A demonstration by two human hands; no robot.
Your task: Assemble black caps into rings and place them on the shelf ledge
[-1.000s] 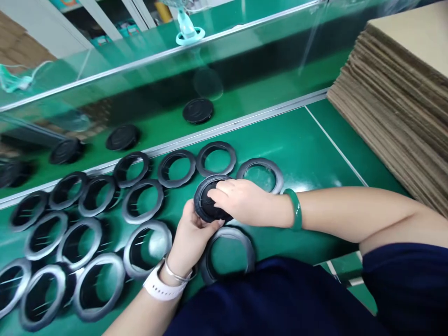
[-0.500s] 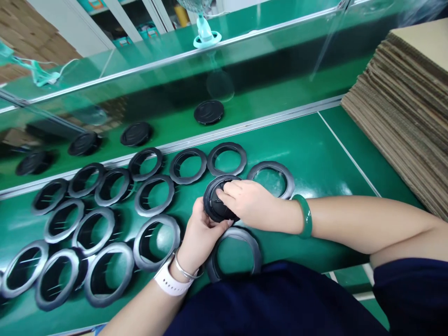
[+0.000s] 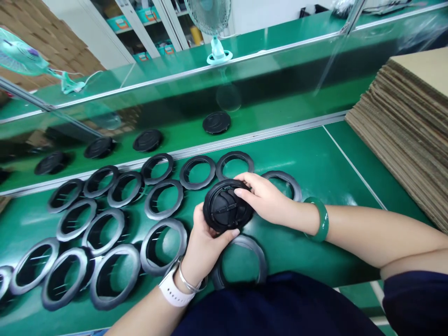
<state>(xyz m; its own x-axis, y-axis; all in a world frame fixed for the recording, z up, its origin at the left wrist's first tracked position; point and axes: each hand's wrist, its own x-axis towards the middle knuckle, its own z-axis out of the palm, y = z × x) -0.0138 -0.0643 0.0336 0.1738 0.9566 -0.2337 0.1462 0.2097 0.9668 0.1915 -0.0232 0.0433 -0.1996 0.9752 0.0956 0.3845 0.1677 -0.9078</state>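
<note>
Both hands hold a round black air vent [image 3: 226, 211] above the green table, its slatted face turned up toward me. My left hand [image 3: 210, 238] wraps its lower left side, with the thumb along the bottom rim. At the upper right, my right hand [image 3: 261, 193] grips the rim, its thumb lying over the face. Just below the vent is a dark grey ring [image 3: 261, 261], partly hidden by my body. Another ring [image 3: 296, 184] lies behind my right wrist, partly covered.
Several dark rings [image 3: 182, 242] cover the left half of the green table [image 3: 301, 140]. Beyond a metal rail [image 3: 280, 129], several round black pieces [image 3: 216, 122] lie on a green strip. Stacked cardboard [image 3: 395, 116] stands at right. Two fans [image 3: 219, 51] are at the back.
The vent has tipped so more of its slatted face shows. My right hand has shifted from its middle to its right rim. The camera view has moved a little.
</note>
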